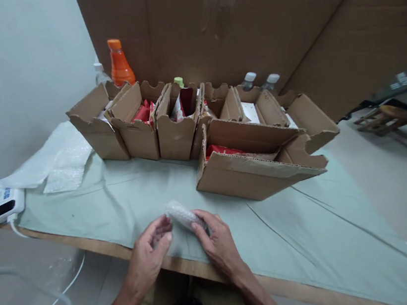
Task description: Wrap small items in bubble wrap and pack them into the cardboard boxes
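A small roll of bubble wrap [182,215] is held by its near end in my right hand [218,240], thumb and fingers closed round it. Whether something lies inside the roll I cannot tell. To the left of it, my left hand [151,244] curves with fingers and thumb apart, close to the roll's far end but holding nothing. Both hands are over the front edge of the table with its pale green cloth [141,190]. Loose sheets of bubble wrap [65,155] lie at the left.
Several open cardboard boxes [175,138] stand in a row, some holding red packets. A wider box [251,176] sits in front. Behind are an orange bottle [121,65], clear bottles and a tall cardboard panel [187,29]. A white device [4,204] with a cable is at the left edge.
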The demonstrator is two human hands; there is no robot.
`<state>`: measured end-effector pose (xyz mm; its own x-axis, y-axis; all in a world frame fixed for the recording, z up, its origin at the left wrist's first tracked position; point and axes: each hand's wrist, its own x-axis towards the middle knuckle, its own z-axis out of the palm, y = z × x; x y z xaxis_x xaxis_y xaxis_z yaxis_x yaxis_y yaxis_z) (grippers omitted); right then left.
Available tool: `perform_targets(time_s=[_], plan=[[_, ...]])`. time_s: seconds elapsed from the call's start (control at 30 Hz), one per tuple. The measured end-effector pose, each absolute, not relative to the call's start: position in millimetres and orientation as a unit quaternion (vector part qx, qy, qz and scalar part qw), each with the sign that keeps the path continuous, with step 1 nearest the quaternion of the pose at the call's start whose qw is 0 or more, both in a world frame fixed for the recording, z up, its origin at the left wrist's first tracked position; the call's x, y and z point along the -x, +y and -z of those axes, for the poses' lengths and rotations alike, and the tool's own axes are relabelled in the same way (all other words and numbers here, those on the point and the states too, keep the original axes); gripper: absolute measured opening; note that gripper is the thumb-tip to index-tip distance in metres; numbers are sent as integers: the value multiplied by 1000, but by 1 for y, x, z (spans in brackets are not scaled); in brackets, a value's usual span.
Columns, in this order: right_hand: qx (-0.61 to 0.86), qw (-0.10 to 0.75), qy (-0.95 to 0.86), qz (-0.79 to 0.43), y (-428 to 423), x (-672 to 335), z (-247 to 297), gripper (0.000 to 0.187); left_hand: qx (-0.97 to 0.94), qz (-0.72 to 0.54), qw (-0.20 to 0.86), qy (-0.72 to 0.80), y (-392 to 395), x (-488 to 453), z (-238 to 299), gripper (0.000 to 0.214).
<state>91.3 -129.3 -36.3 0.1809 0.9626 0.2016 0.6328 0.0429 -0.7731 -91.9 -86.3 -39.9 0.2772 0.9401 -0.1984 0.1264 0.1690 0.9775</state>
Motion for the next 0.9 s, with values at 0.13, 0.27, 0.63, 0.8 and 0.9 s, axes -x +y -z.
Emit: perform_targets(time_s=[0.13,0.27,0.63,0.8,0.9], plan=[[632,408,-585,-302,-147,-85,28,16,-532,-328,642,444,-95,74,33,33],[623,375,-621,-293,-167,-106,13,41,-646,-345,513,448,-97,67,24,19],[596,370,-661,-266,-181,-168,-47,10,-854,-352,297,242,-78,30,-9,38],[644,443,-610,-130,-193,-233,-103,11,-821,-466,146,298,-30,-13,-44,56],[674,502,-542,-1,-183,-264,-133,16,-808,-476,179,297,-19,-33,-42,27]])
